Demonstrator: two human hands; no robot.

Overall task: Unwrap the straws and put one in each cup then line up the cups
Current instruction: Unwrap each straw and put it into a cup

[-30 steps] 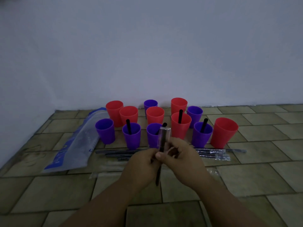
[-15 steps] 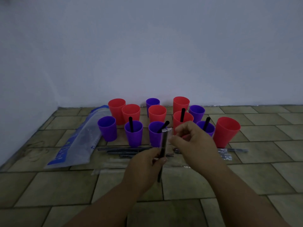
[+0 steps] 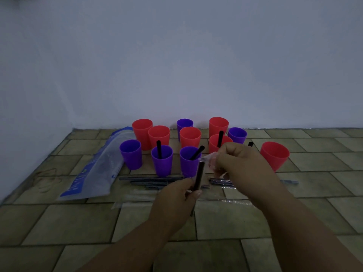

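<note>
My right hand [image 3: 241,163] is pinching the wrapper [image 3: 209,159], now pulled off the straw [image 3: 198,176] my left hand [image 3: 176,201] is gripping; it looks ready to place.

We hold a black straw [image 3: 198,176] nearly upright in our left hand [image 3: 174,201], its clear wrapper [image 3: 208,159] pinched in our right hand [image 3: 241,163]; red and purple cups [image 3: 190,136] cluster behind, some holding straws

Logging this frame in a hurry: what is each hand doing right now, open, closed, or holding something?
Left hand: closed, gripping the black straw.
Right hand: closed, pinching the clear wrapper.
</note>
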